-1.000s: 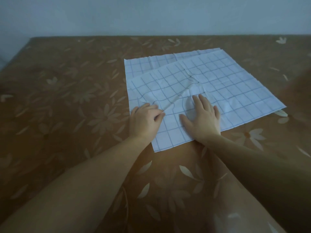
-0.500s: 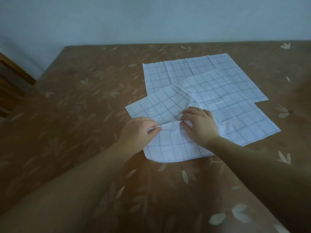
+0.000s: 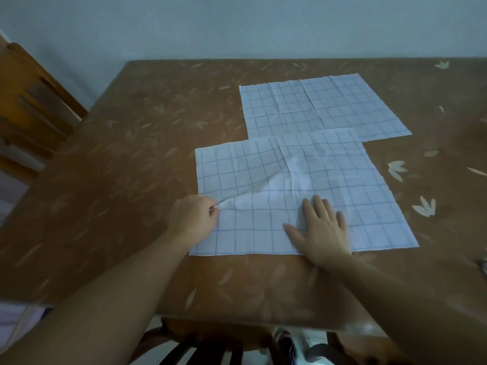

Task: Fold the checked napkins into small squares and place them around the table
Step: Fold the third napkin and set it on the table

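Near napkin (image 3: 329,177) spread on table (image 3: 126,185), long axis 9 to 3 o'clock, left hand (image 3: 193,219) pinching its lifted fold at 9 o'clock, right hand (image 3: 322,231) flat, pressing its near edge, second napkin (image 3: 329,106) at 12 o'clock

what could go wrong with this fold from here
1. The near napkin is rumpled at its middle, between the left hand pinching its left edge and the right hand pressing flat; a fold made now may crease crooked.
2. Its far edge seems to overlap the far napkin, so pulling could drag that one askew.
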